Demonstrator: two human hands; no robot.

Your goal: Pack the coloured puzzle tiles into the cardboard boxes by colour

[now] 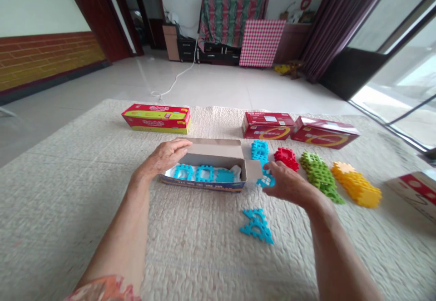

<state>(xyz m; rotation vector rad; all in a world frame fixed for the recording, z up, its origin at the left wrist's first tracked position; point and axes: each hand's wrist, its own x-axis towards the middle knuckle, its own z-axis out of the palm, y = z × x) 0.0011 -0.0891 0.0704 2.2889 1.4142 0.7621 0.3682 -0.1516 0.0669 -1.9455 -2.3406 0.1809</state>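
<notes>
An open cardboard box (203,186) sits in front of me with its lid flap raised at the back. Inside, blue interlocking plastic tiles (204,173) lie in a row on white lining. My left hand (167,156) rests at the box's left end, fingers stretched over its rear corner. My right hand (286,182) hovers beside the right side flap (254,170), thumb and fingers apart, over a row of blue tiles (260,150) that it partly hides. Two blue triangular pieces (258,226) lie together on the mat, nearer to me.
Red tiles (285,156), green tiles (318,174) and yellow tiles (357,186) lie in rows to the right. Behind stand a red and yellow box (156,119) and two dark red boxes (268,126). Another box (415,191) is at far right. Everything rests on a cream quilted mat (68,192).
</notes>
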